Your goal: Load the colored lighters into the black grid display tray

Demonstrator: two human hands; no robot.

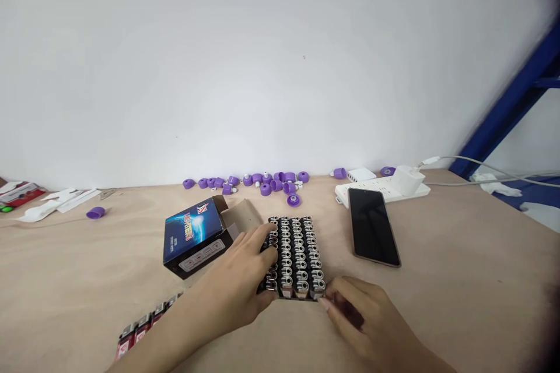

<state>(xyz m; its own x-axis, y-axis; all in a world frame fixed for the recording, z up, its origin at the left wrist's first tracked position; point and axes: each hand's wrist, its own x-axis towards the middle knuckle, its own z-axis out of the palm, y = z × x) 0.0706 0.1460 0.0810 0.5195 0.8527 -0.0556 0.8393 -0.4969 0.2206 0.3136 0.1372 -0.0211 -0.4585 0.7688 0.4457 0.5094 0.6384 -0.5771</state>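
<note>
A block of upright lighters (300, 256) stands in several rows on the brown-covered table, metal tops facing up. My left hand (249, 271) lies over its left side, fingers curled round the left row. At the near right corner, the fingertips of my right hand (363, 315) touch the last lighters, thumb and forefinger close together. Left of the block rests an open blue and black box (196, 236), its flap toward the block. More red lighters (142, 329) lie at the lower left, partly hidden by my left forearm.
Many purple caps (265, 189) lie along the wall. A black phone (374, 226) leans against a white power strip (341, 191) with a plugged-in charger (408, 179) on the right. White and red packaging (21, 193) sits far left, near a single purple cap (95, 213).
</note>
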